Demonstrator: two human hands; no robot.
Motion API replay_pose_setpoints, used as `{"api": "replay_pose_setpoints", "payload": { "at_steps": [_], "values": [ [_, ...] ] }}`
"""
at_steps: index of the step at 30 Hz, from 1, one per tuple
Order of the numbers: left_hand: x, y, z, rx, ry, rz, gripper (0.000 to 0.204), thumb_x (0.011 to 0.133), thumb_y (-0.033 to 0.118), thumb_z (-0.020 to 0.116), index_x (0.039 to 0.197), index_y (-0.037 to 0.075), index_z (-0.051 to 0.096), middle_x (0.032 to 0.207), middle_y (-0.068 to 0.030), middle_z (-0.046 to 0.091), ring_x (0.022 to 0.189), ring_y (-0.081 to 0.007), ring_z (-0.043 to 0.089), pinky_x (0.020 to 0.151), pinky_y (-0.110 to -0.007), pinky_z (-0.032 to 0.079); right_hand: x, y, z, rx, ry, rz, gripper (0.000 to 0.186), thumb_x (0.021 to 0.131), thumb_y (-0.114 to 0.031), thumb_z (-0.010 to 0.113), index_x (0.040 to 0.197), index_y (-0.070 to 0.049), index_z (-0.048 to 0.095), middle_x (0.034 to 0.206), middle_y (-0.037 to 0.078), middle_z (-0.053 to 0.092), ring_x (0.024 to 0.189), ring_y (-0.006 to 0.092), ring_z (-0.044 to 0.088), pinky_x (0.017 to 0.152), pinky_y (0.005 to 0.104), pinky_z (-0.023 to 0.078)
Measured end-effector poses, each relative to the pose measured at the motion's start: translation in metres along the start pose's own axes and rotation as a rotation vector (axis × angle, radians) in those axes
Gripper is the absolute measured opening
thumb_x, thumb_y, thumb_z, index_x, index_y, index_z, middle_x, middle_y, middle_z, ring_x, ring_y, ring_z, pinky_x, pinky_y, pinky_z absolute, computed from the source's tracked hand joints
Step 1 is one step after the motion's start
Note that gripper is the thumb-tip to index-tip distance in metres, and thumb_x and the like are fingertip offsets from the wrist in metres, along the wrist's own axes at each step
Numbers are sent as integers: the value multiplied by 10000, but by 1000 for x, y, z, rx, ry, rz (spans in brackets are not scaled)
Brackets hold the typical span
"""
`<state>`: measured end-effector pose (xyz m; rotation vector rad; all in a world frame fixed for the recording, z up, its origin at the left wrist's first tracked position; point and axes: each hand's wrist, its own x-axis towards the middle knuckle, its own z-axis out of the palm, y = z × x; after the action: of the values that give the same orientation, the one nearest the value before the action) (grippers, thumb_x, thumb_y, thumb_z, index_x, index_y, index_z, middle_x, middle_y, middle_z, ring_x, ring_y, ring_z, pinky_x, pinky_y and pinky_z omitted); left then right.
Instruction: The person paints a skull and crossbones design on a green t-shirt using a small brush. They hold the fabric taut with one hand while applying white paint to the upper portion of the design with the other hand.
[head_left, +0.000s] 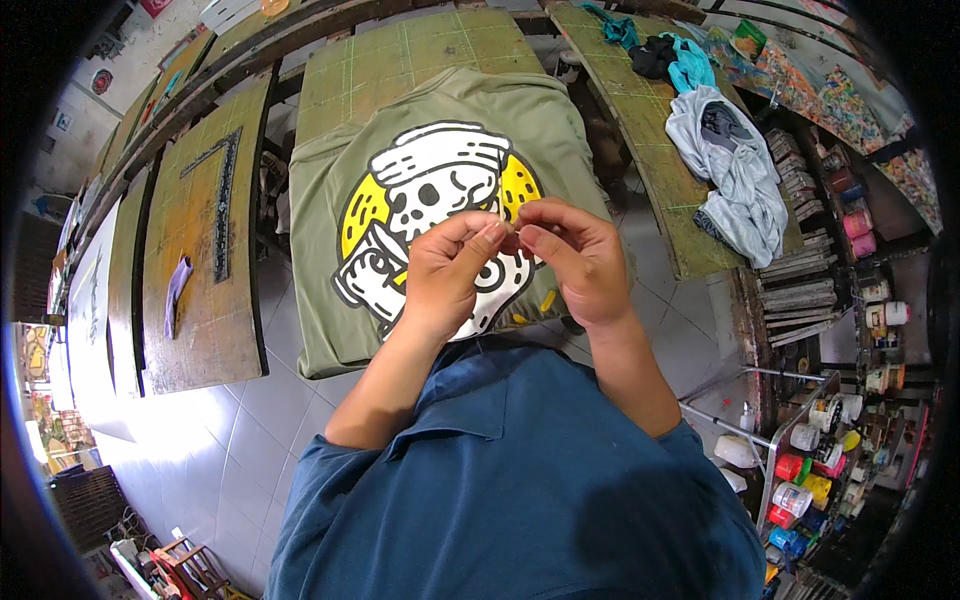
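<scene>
An olive-green T-shirt (335, 255) lies spread over a board before me, bearing a large white, black and yellow skull print (440, 190). Over the middle of that print, my left hand (445, 275) pinches a thin stick (501, 190), pale below and darker toward its upper end. My right hand (585, 262) meets it from the other side, thumb and fingers pinched close to the stick's lower end. Whatever those right fingertips hold is too small to make out. Near my right wrist, a small yellow piece (548, 300) shows at the shirt's lower part.
Worn boards stand on both sides; the left board (215, 290) carries a lilac cloth strip (178, 285). On the right board (650, 170) lie a crumpled grey cloth (735, 180) and teal and black rags (690, 62). Paint pots (795, 498) crowd shelving at lower right.
</scene>
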<state>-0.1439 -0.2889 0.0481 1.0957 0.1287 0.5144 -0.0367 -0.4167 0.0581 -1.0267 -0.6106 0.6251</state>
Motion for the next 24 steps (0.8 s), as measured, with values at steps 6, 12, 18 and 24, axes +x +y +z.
{"api": "replay_pose_setpoints", "payload": {
  "at_steps": [6,12,18,24],
  "values": [
    [10,7,-20,-44,40,-25,192,1015,119,608,1095,-44,670,955,-83,710,888,-155,668,832,-289,537,24,13,27,37,-24,48,169,904,-19,718,1059,48,709,976,72,697,839,115,671,762,233,549],
    [16,14,-47,-19,-63,22,201,1040,98,548,1111,-62,647,1013,-90,690,957,-152,652,889,-302,535,42,26,45,-64,28,130,150,910,-36,709,1037,42,724,956,53,687,826,94,649,767,231,540],
    [10,18,-62,20,-16,-58,210,1043,99,542,1112,-67,652,976,-86,701,937,-144,656,888,-289,530,42,49,59,-38,11,93,144,917,-26,700,1044,37,731,928,43,653,820,78,619,730,223,517],
    [12,32,-81,412,-27,-196,226,942,150,707,1117,7,712,999,-68,734,905,-117,647,832,-283,519,54,39,33,-226,45,73,156,910,-32,719,1050,36,737,966,69,719,827,103,651,730,229,526]
  ]
}}
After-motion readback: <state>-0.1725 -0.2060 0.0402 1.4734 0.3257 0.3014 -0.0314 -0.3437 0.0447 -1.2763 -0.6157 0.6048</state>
